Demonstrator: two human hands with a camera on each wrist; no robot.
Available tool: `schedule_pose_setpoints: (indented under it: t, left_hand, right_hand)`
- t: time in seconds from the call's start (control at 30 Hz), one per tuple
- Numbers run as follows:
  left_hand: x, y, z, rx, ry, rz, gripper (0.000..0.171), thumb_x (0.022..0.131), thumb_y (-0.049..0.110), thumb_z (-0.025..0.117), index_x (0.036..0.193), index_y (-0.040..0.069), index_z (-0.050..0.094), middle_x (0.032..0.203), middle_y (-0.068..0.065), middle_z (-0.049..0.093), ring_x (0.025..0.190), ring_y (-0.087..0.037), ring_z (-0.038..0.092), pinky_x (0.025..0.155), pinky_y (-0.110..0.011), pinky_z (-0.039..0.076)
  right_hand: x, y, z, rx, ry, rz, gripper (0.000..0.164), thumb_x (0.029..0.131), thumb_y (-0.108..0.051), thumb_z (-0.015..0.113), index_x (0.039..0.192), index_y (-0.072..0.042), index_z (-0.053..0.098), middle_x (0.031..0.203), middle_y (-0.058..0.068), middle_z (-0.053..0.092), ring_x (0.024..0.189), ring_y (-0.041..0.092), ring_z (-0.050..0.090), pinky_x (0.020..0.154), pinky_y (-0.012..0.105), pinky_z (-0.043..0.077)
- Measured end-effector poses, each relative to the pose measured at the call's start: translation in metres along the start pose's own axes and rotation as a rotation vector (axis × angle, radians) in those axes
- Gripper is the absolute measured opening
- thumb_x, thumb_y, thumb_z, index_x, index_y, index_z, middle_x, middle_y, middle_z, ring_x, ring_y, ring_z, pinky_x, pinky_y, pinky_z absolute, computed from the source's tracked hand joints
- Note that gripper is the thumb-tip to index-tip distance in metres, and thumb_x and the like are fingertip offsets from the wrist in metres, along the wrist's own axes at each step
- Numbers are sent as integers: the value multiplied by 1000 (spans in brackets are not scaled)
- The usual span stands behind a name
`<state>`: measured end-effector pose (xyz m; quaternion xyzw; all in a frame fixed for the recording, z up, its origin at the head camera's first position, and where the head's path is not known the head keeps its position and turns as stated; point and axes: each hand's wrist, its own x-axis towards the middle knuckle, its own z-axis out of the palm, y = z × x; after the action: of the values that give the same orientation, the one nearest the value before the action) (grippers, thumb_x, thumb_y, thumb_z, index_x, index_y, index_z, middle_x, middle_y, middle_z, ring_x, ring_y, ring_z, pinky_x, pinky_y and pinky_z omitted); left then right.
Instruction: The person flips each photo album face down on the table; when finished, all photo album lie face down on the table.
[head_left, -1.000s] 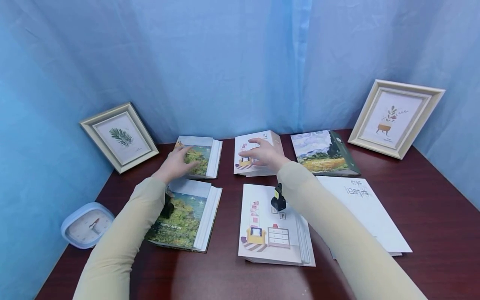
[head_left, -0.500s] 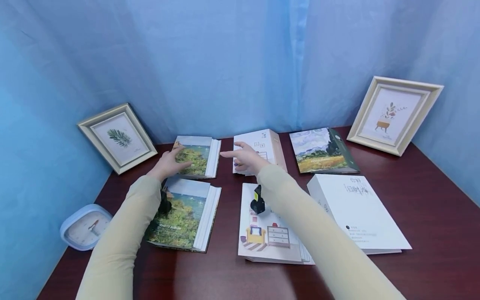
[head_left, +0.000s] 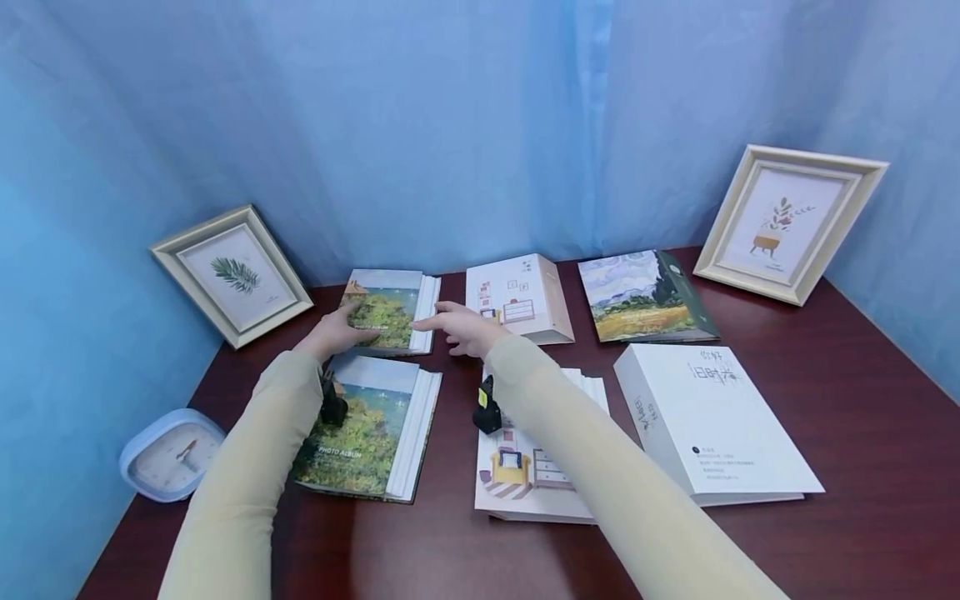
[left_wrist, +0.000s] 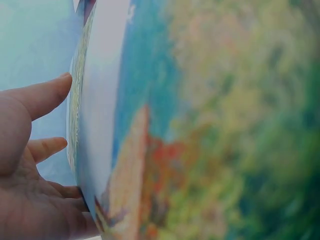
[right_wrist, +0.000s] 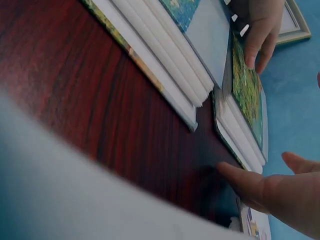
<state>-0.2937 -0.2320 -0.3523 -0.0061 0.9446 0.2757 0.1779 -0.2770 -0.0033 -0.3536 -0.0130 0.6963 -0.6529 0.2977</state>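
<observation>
At the back left lies a photo album (head_left: 386,304) with a painted garden-and-sea cover and white page edges facing right. My left hand (head_left: 333,333) is at its left side, the thumb reaching over the cover. The right wrist view also shows the left hand (right_wrist: 260,30) against this album (right_wrist: 247,95). My right hand (head_left: 468,329) is on the album's other side, fingers extended toward the page edges. Nearer me lies a larger matching album (head_left: 360,425), partly under the left forearm; its blurred cover (left_wrist: 200,125) fills much of the left wrist view.
Two white furniture-print albums, one at the back (head_left: 517,292) and one in front (head_left: 510,483), lie right of centre. Farther right are a landscape album (head_left: 637,296) and a thick white album (head_left: 727,425). Picture frames (head_left: 234,275) (head_left: 791,223) stand at both back corners; a blue clock (head_left: 172,454) is left.
My right hand has moved left from over the back furniture-print album to the right side of the small garden album. The left hand has shifted slightly left and down along that album.
</observation>
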Motion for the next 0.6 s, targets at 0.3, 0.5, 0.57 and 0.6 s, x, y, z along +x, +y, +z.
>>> schedule_pose_setpoints:
  t: [0.3, 0.5, 0.57, 0.6]
  left_hand:
    - [-3, 2, 1, -70, -1, 17, 78, 97, 33, 53, 153, 4, 7, 155, -28, 10, 139, -46, 21, 107, -58, 29]
    - [-3, 9, 0, -88, 12, 39, 74, 97, 31, 52, 152, 4, 11, 156, -25, 9, 138, -44, 24, 107, -57, 31]
    - [-3, 11, 0, -95, 41, 38, 70, 98, 29, 50, 152, 2, 13, 156, -25, 10, 138, -43, 26, 106, -56, 32]
    - [-3, 11, 1, -101, 57, 37, 68, 99, 27, 49, 151, 1, 13, 156, -25, 11, 138, -43, 26, 106, -56, 33]
  right_hand:
    - [4, 3, 8, 43, -10, 21, 76, 91, -18, 63, 153, -17, 19, 159, 6, 11, 144, 35, 17, 115, 46, 23]
    - [6, 6, 5, 55, 4, 7, 74, 92, -18, 63, 152, -18, 21, 159, 6, 13, 142, 34, 23, 112, 44, 31]
    - [6, 8, 3, 52, 4, 3, 73, 92, -18, 62, 152, -18, 21, 159, 6, 15, 141, 34, 26, 111, 43, 32]
    - [7, 9, 1, 50, -1, -1, 73, 93, -18, 61, 153, -18, 20, 159, 6, 15, 141, 34, 26, 111, 43, 32]
